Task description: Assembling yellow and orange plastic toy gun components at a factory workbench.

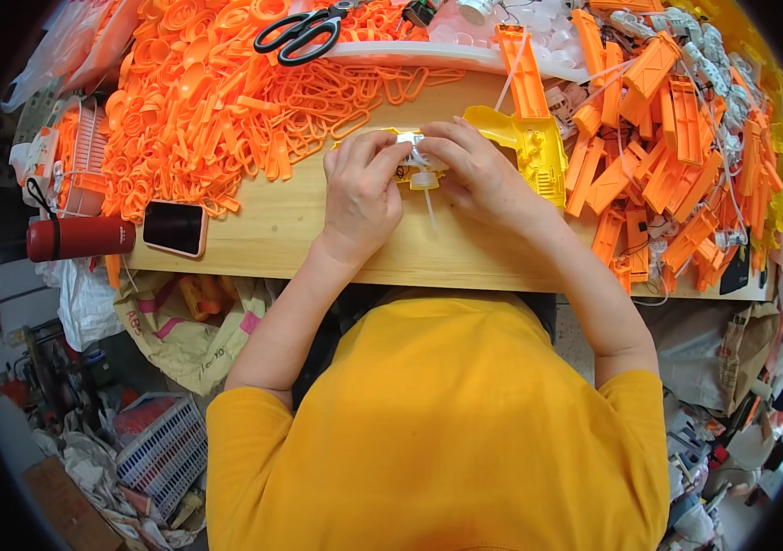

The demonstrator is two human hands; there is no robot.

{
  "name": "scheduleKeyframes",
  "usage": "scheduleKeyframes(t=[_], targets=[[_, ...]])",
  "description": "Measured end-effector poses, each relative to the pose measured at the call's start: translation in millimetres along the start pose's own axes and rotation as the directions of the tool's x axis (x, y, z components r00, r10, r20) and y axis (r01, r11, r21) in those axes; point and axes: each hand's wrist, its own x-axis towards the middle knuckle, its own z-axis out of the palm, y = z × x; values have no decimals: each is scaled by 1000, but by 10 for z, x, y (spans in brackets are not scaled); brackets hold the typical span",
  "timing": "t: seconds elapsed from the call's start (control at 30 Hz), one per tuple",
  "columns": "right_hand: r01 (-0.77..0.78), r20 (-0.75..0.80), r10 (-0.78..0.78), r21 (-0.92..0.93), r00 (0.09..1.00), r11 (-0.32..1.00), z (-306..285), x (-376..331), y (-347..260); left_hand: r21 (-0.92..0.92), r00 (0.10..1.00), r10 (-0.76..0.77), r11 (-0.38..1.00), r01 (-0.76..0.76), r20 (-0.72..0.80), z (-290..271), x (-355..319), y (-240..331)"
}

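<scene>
Both hands meet at the far middle of the wooden table, over a yellow plastic shell half point(402, 129) that they mostly cover. A white plastic mechanism point(417, 158) with thin wires sits in that shell, and a round white piece with a thin strip point(425, 180) sticks out toward me. My left hand point(359, 197) is closed, thumb and forefinger at the mechanism's left side. From the right, my right hand point(483, 174) has its bent fingers closed on the mechanism. Just beyond my right hand lies another yellow shell half point(540, 156), its ribbed inside showing.
Orange spoons, rings and clips point(199, 101) are heaped at the left, with black-handled scissors point(304, 35) on top. Orange housings with wires point(667, 156) pile up at the right. A phone point(175, 229) and red flask point(79, 239) lie near the left edge. A wooden tabletop point(272, 239) spans between.
</scene>
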Motion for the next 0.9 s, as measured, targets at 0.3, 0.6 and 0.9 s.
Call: scheduleKeyframes(t=[0.3, 0.6, 0.9], targets=[[17, -28, -17, -4, 999, 1000, 38, -9, -4, 115, 998, 55, 992, -51, -33, 14, -41, 14], [23, -27, -24, -33, 999, 999, 48, -32, 20, -283, 988, -152, 949, 141, -15, -133, -20, -33], [4, -35, -4, -11, 999, 1000, 61, -40, -14, -114, 1000, -24, 993, 23, -7, -90, -124, -13]])
